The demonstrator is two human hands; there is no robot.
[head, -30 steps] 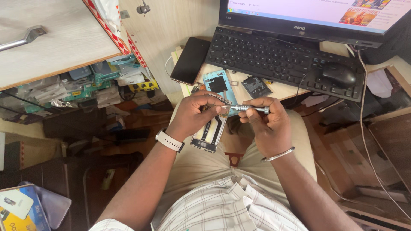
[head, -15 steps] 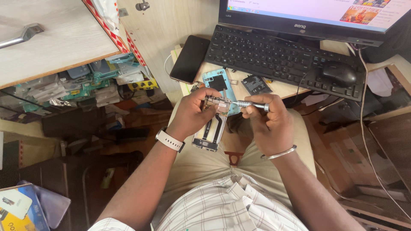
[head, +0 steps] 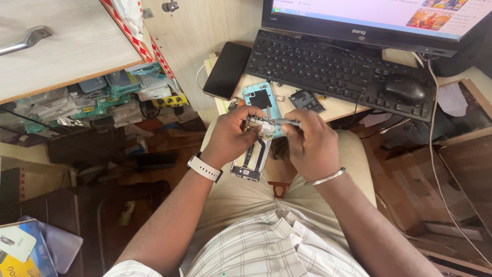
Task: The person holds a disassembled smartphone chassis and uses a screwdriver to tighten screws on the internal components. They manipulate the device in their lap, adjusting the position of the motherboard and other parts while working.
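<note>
Seated person at a cluttered repair desk, seen from above. The left hand (head: pixel 233 136) is curled around the upper end of an opened phone frame (head: pixel 252 154) held over the lap; the right hand (head: pixel 310 143) pinches a slim metal screwdriver (head: pixel 282 122), its tip meeting the frame's top edge. On the pale wooden desk (head: pixel 338 106) lie a light-blue back cover (head: pixel 260 97), a dark phone (head: pixel 227 70) face down, and a small black battery (head: pixel 306 100) — all just behind the hands. A black keyboard (head: pixel 333 72) and mouse (head: pixel 405 88) sit before the monitor (head: pixel 379 20). To the left, an open shelf (head: pixel 102 97) is crammed with packaged parts — the floor below is dim.
</note>
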